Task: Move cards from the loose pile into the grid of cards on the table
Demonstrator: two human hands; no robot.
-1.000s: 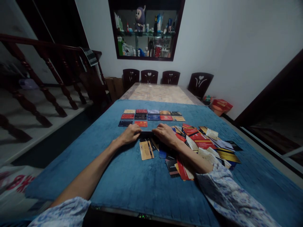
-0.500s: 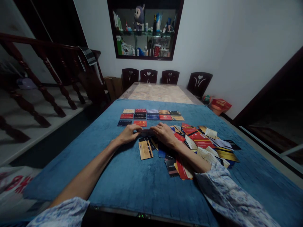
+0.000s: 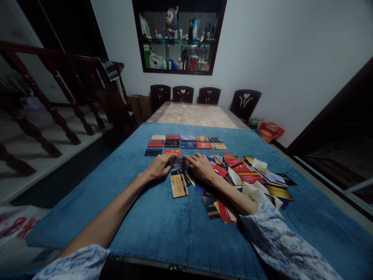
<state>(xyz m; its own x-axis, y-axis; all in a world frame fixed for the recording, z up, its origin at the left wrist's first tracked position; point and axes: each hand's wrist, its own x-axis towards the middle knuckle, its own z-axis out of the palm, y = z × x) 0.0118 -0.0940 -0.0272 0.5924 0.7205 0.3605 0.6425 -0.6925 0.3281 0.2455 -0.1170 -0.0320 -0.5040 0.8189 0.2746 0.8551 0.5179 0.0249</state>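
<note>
Between my two hands is a dark greyish card (image 3: pixel 179 162), tilted so that its face shows. My left hand (image 3: pixel 159 166) pinches its left end between thumb and fingers. My right hand (image 3: pixel 201 167) has its fingers at the card's right end, with the thumb mostly hidden. Just below lies a gold card (image 3: pixel 179 185), partly over a dark card. Beyond my hands are neat rows of cards, among them a red card (image 3: pixel 172 152) and a dark blue card (image 3: pixel 153 152). Under and beside my right forearm spreads a loose heap of cards (image 3: pixel 247 173).
A blue cloth (image 3: pixel 140 217) covers the near part of the table; the far end is bare patterned tabletop (image 3: pixel 195 112). Several dark chairs (image 3: pixel 183 94) stand behind it. On the left are a wooden railing (image 3: pixel 55 85) and a white plastic bag (image 3: pixel 17 229).
The card between my hands has tipped from nearly edge-on to showing its face. My right hand has shifted slightly, its fingers now further to the right along the card.
</note>
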